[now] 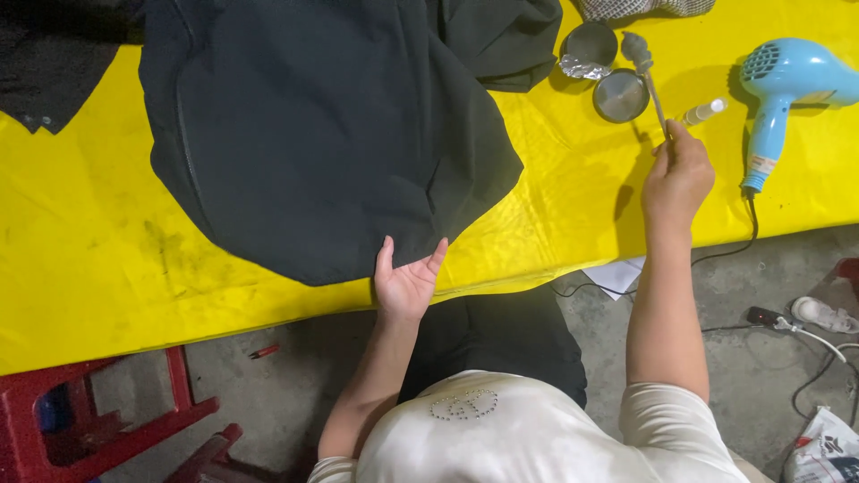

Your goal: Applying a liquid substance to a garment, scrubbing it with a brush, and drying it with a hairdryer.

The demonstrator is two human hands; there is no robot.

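Your right hand point(677, 179) pinches a thin brush point(646, 76), its tufted tip over the small round tin point(620, 96). Your left hand point(407, 284), fingers spread, holds the dark garment point(313, 134) by its hem at the yellow table point(80, 268) edge. You seem to be loading the brush; carrying it to the cloth calls for a steady, drip-free pass.

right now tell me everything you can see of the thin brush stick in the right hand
The thin pale brush stick ends in a fuzzy grey tuft, which hovers over the small round metal tin. It stands nearly upright in the picture, tilted slightly left. The right hand pinches its lower end above the yellow table cover.
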